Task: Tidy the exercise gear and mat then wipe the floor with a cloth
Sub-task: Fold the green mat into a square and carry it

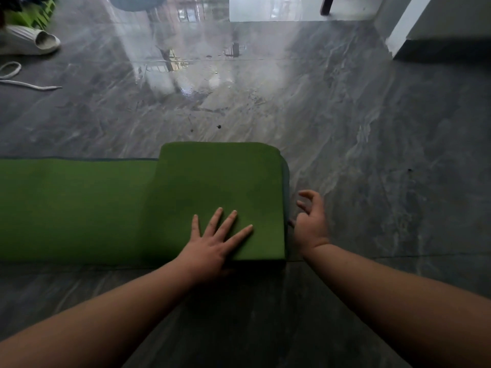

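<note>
While one mat (218, 187) lies folded, two hands: left hand (210, 251) flat atop, right hand (310, 224) beside.

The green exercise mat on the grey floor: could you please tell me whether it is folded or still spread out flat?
Partly folded. The green exercise mat has its right end doubled over into a raised block, which the left hand presses flat.

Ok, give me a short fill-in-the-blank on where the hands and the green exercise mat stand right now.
1. The left hand presses flat on the folded part of the green exercise mat, fingers ____.
2. The right hand hovers beside the mat's ____ edge.
3. The mat lies on a glossy grey ____ floor.
4. A pale slipper lies at the far ____.

Missing: spread; right; marble-patterned; left
</note>
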The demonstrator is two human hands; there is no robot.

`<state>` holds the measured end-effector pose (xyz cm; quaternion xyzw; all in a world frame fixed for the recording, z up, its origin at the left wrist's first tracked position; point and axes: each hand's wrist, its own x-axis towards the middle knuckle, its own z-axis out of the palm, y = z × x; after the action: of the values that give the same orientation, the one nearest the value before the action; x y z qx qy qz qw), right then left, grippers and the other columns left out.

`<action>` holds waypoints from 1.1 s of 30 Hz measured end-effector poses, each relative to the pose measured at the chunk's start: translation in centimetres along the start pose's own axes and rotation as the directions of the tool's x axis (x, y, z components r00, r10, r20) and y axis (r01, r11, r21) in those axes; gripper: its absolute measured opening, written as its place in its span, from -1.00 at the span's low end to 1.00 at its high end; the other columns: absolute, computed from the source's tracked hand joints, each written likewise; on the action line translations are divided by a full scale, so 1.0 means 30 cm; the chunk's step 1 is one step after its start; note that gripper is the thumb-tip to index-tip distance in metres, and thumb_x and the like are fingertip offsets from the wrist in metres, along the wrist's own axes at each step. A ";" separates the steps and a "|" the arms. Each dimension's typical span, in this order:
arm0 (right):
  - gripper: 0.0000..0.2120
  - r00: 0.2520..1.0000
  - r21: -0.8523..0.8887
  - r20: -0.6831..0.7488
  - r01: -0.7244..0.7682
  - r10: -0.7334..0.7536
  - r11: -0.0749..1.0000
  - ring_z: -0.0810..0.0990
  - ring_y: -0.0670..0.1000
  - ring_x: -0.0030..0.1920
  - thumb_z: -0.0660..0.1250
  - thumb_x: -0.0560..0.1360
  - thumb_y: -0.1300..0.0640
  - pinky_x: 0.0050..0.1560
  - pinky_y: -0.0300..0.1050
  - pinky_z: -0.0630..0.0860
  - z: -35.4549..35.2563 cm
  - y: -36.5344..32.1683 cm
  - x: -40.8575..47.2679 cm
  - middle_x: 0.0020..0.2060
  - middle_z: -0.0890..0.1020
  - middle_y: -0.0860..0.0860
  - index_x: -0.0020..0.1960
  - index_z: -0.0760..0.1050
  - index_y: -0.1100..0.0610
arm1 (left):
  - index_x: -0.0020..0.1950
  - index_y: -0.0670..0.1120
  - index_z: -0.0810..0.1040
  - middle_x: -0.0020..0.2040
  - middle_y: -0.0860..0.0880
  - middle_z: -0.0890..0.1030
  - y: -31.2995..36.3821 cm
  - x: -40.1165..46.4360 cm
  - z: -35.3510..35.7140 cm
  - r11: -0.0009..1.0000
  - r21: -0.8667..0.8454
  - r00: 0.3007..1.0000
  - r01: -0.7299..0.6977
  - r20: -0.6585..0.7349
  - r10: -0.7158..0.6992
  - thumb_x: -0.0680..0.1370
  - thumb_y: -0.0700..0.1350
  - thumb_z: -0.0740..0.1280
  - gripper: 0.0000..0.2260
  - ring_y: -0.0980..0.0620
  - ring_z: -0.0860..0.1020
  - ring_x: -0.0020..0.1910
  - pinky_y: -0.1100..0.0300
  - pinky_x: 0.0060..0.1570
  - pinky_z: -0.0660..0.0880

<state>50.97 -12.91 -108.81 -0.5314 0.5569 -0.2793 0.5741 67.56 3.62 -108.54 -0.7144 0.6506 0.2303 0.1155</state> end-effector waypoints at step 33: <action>0.06 0.904 -0.677 0.223 -0.125 0.364 0.725 0.33 0.24 0.44 0.44 0.42 -0.18 0.40 0.07 0.35 0.130 0.046 -0.066 0.48 0.25 0.24 0.57 -0.14 0.29 | 0.58 0.23 -0.17 0.54 -0.21 0.26 -0.161 -0.053 -0.037 0.999 -0.009 0.928 0.048 -0.369 -0.048 0.44 -0.16 0.38 -0.07 -0.25 0.23 0.51 -0.50 0.25 0.25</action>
<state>53.80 -9.55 -110.14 -0.6570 0.5765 0.1063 0.4741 72.43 5.10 -107.46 -0.7608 0.6429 0.0890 -0.0032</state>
